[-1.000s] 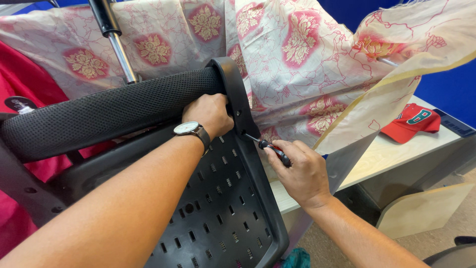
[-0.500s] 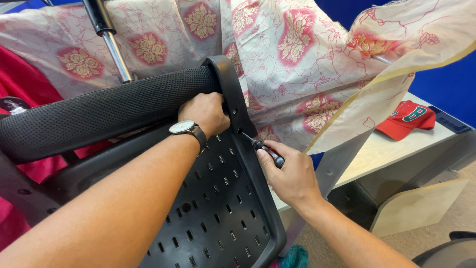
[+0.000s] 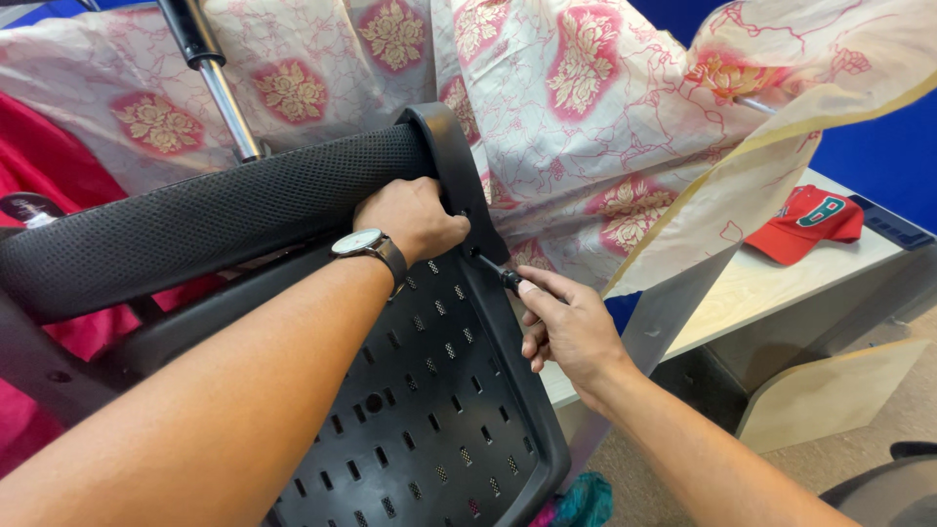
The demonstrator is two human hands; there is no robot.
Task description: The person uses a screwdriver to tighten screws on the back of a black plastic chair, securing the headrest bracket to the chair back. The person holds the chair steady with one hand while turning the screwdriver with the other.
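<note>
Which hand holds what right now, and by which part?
Right hand holds a screwdriver by its dark handle, tip at the chair frame. Left hand grips that black frame's upper edge, beside the mesh cushion.

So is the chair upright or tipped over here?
Tipped over: the chair shows its perforated underside to the camera, its gas-lift column pointing up; left hand steadies it.

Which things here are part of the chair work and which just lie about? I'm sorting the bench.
In use: left hand on black chair frame; right hand holding screwdriver.
Lying about: red cap, floral cloth, wooden table.
</note>
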